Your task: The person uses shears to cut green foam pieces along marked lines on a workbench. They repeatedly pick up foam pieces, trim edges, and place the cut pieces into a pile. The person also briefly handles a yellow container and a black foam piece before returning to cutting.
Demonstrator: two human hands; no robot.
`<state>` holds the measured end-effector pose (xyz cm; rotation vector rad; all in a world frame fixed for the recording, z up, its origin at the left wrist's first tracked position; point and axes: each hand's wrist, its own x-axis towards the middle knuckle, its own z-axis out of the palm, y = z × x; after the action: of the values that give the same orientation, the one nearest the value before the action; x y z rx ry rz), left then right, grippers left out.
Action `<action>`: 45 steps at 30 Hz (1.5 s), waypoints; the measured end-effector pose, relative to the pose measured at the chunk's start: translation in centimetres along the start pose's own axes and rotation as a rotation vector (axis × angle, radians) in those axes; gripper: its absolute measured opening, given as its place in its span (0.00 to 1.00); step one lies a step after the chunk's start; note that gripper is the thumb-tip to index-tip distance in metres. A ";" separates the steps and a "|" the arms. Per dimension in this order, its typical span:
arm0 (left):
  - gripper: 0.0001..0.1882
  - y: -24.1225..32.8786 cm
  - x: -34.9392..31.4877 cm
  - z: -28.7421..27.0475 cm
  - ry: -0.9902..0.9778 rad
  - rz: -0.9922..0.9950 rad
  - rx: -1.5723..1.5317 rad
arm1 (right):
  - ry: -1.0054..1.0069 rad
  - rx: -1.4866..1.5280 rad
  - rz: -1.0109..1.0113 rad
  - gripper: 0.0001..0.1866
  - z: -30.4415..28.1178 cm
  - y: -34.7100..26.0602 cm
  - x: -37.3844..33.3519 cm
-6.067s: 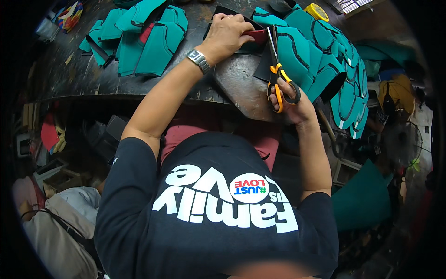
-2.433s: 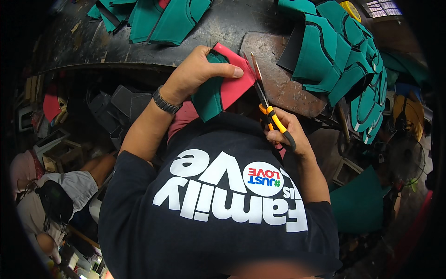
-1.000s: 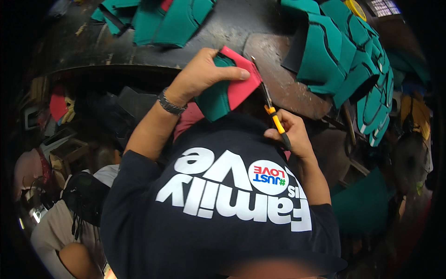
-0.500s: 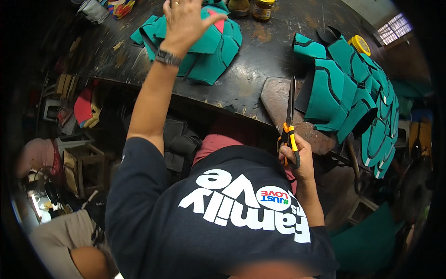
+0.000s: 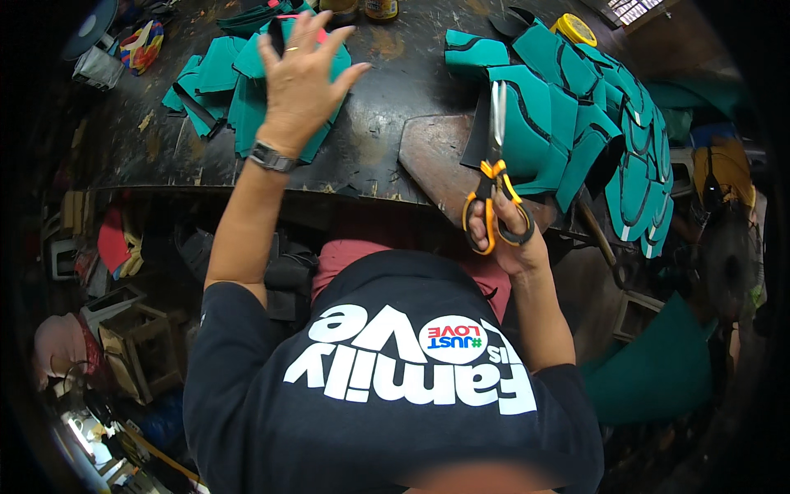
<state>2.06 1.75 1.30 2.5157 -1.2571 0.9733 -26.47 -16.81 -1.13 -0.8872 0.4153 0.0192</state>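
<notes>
My left hand (image 5: 300, 90) is open, fingers spread, above a loose pile of teal cut pieces (image 5: 247, 107) on the table's left side. Whether the palm touches them is hidden. In my right hand (image 5: 523, 245), near the table's front edge, is a pair of scissors (image 5: 491, 191) with orange and black handles. Its blades point away from me and look closed. Just beyond and right of them lie teal panels with black edging (image 5: 527, 123), stacked and overlapping.
A brown angular board (image 5: 432, 156) lies at the front edge of the dark table (image 5: 387, 99). Jars (image 5: 381, 8) stand at the back, and a yellow lid (image 5: 576, 30) sits behind the panels. A wooden stool (image 5: 141, 350) is on the floor at left.
The view has shifted, moving the table contents leftward in the picture. My left hand has come nearer the table's front edge. The scissors have turned so both handle loops show.
</notes>
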 end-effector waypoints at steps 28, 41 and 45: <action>0.16 7.3 6.2 -2.7 -0.121 -0.063 -1.064 | -0.102 -0.165 -0.139 0.26 0.1 -0.6 -0.4; 0.20 6.1 2.6 0.1 -0.075 -0.162 -1.190 | -0.108 0.055 0.060 0.23 1.0 -0.3 1.1; 0.21 6.4 1.7 -0.6 -0.145 -0.344 -1.341 | -0.069 -0.040 0.025 0.21 1.5 -0.1 0.9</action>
<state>-2.35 -3.14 1.99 1.5805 -0.9164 -0.1830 -25.09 -15.87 -0.57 -0.9184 0.3629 0.0815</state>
